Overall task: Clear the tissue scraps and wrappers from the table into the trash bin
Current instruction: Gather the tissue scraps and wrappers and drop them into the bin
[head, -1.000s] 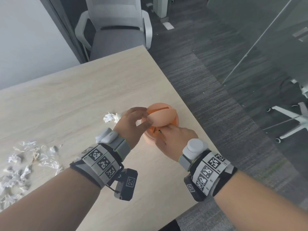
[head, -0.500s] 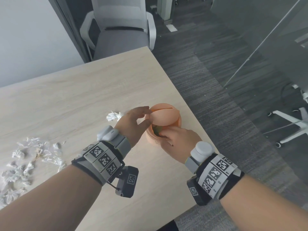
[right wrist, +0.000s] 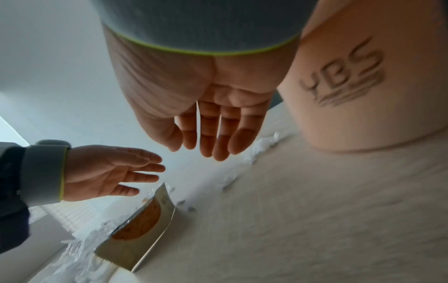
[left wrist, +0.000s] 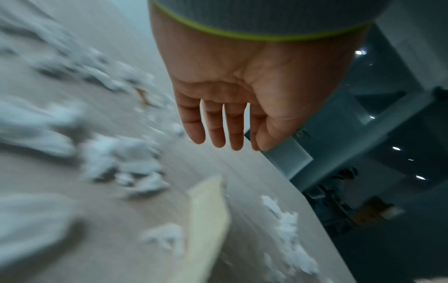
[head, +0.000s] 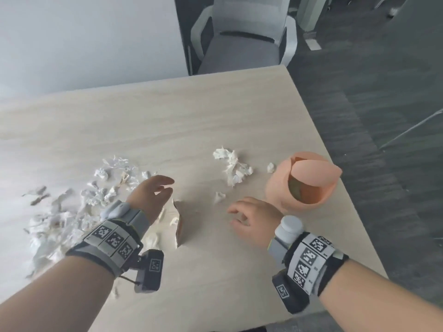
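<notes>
A small peach-coloured trash bin (head: 303, 182) with a tilted swing lid stands near the table's right edge; its side (right wrist: 358, 92) shows embossed letters. My right hand (head: 242, 215) hovers just left of it, fingers relaxed and empty (right wrist: 206, 145). My left hand (head: 160, 188) floats open over the table (left wrist: 218, 134), holding nothing. A wrapper (head: 178, 222) stands on edge between the hands (right wrist: 143, 226). White tissue scraps (head: 231, 167) lie beyond the hands, and a larger scatter of scraps (head: 72, 204) spreads to the left.
The pale wooden table (head: 215, 111) ends close behind the bin, with dark carpet (head: 383, 116) beyond. A grey office chair (head: 242, 37) stands at the far edge. A white wall (head: 84, 39) lies at the back left.
Both hands have left the bin and moved left over the table, now empty. The bin's lid has swung tilted. The view has shifted left, bringing more scraps and the wrapper into sight.
</notes>
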